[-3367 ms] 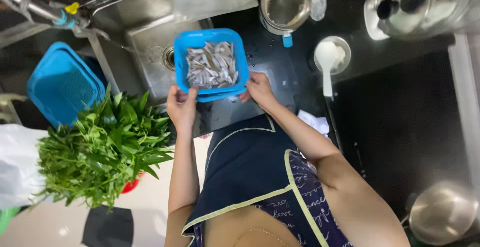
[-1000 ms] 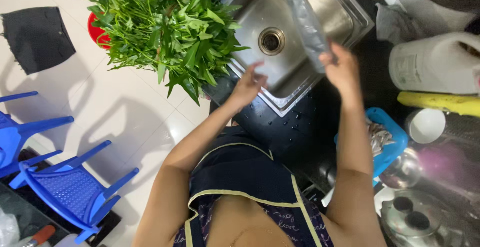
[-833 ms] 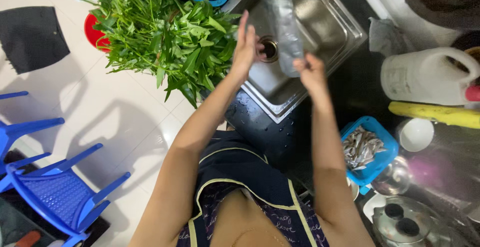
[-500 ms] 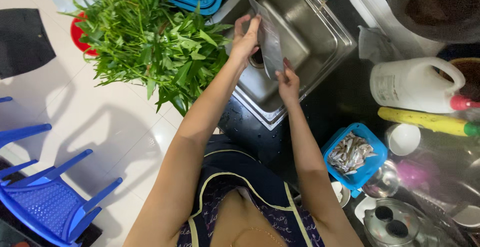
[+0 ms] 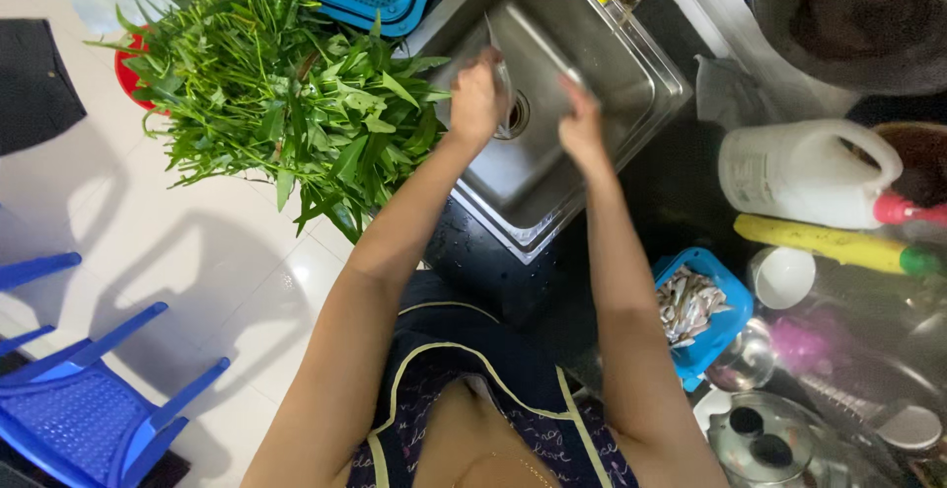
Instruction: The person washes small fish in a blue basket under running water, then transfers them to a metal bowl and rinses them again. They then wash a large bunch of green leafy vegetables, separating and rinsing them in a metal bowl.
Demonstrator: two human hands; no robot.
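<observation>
Plastic bag (image 5: 533, 54) stretched over the steel sink (image 5: 631, 74), left hand (image 5: 478, 98) closed on one edge and right hand (image 5: 582, 128) pinching the other, likely so drips fall near the drain (image 5: 515, 118), beside leafy greens (image 5: 286, 103).

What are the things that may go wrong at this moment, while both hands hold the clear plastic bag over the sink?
1. The clear plastic bag looks thin and limp between the left hand and right hand; it might slip toward the drain.
2. The leafy greens overhang the sink edge beside the left arm, so an elbow could drag stems down.
</observation>
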